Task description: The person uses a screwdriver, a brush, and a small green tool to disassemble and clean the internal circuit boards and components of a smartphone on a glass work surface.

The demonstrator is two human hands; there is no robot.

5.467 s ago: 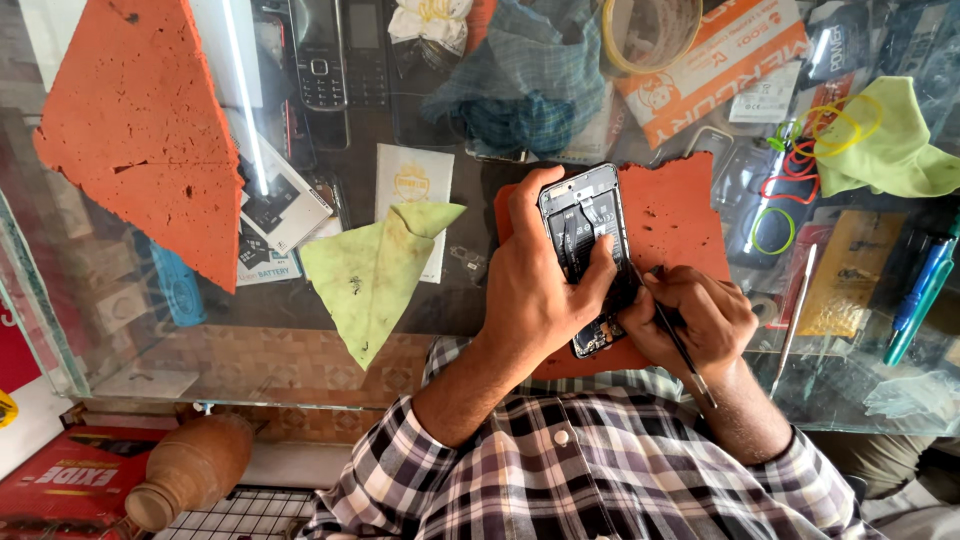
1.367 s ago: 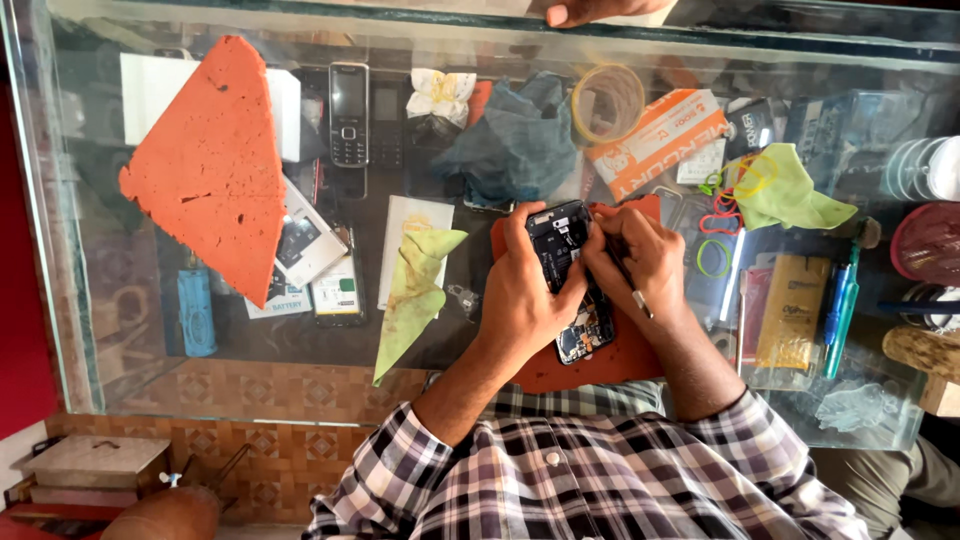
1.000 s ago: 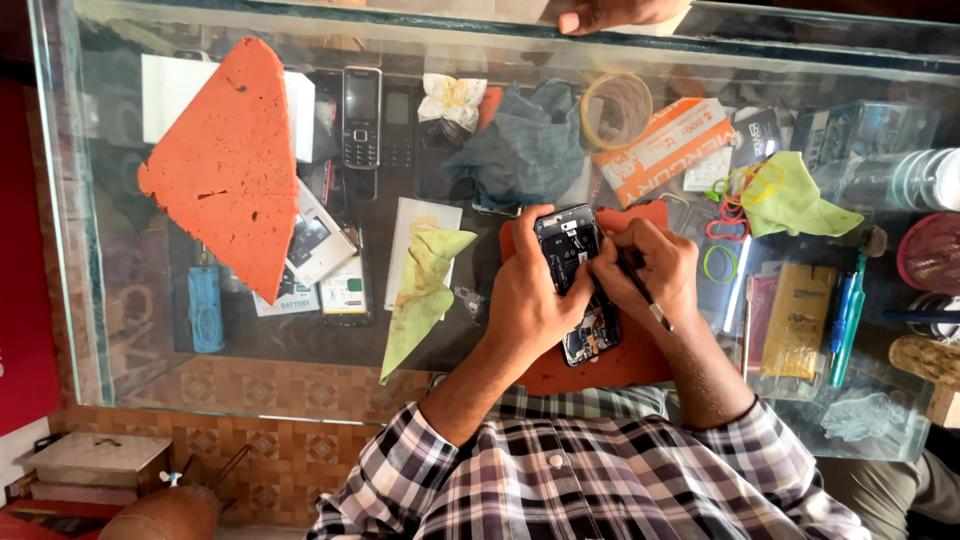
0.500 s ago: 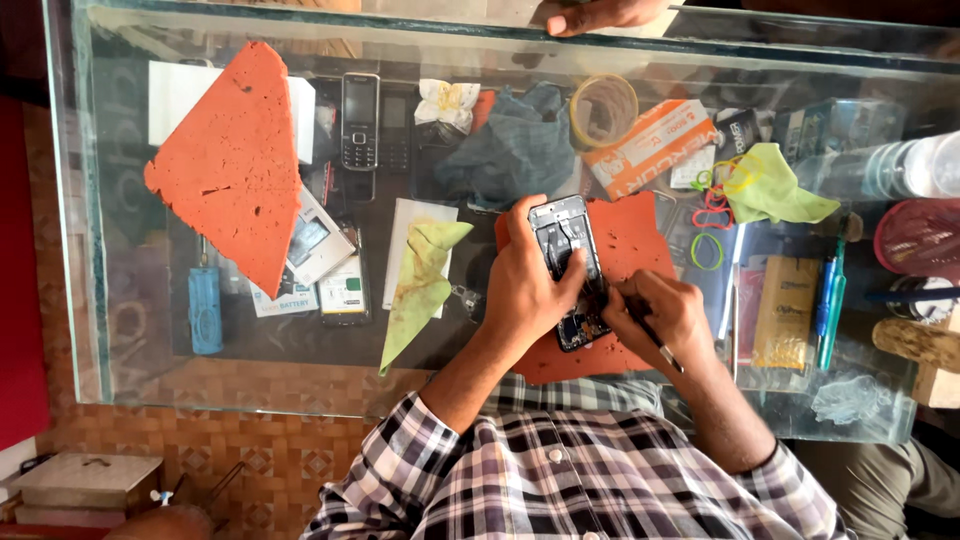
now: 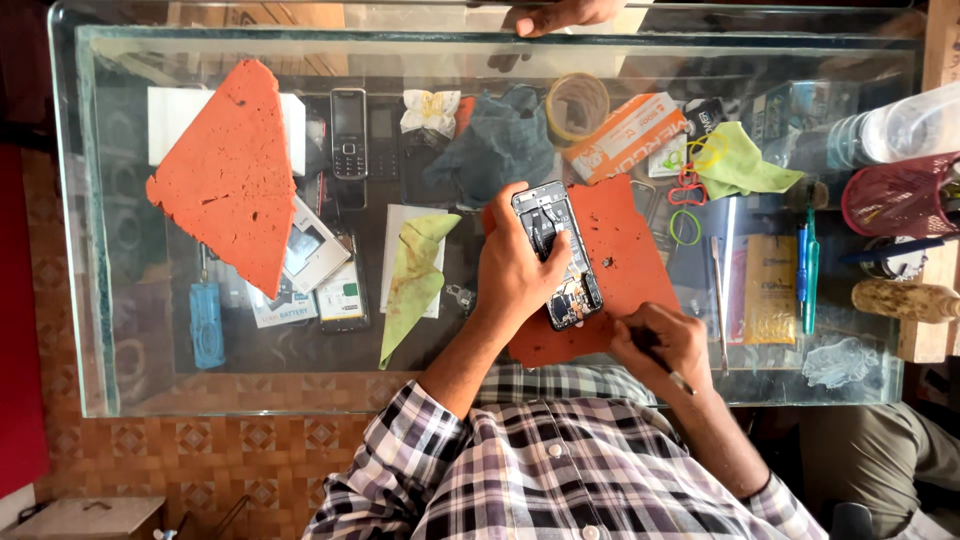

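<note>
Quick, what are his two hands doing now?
Left hand: closed on the opened phone.
Right hand: closed around a thin tool.

Glass-topped counter (image 5: 90, 200); patterned orange tile floor (image 5: 230, 450) below; red wall (image 5: 20, 330) at left.

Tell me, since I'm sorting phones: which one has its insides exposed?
The smartphone under the left hand, on the orange mat. The black keypad phone is closed.

The left hand (image 5: 520, 270) grips an opened phone (image 5: 557, 255) lying on an orange mat (image 5: 615, 250) near the glass counter's (image 5: 90, 250) near edge. Just right of it, the right hand (image 5: 665, 345) pinches a thin tool (image 5: 672, 372) at the mat's near corner, and a green cloth (image 5: 412, 285) lies left of the left hand
</note>
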